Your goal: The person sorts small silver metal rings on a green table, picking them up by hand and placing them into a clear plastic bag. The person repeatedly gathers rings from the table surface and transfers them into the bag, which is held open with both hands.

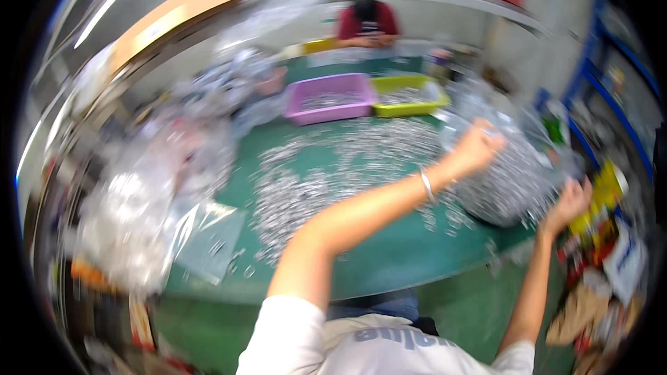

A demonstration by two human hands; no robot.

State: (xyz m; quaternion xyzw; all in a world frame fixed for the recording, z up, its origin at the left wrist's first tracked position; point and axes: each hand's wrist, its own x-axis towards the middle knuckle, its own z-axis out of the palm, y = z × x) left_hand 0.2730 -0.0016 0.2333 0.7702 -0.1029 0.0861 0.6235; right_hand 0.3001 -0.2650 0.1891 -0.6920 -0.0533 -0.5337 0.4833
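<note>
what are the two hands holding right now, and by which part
Both hands grip a clear plastic bag of small silvery parts: the left hand at its top edge, the right hand at its right rim. Motion blur hides the exact grip.

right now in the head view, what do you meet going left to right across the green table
clear bags → loose pile of small silver parts → left hand gripping the top of a big clear bag of parts → right hand at the bag's right edge → yellow packet
</note>
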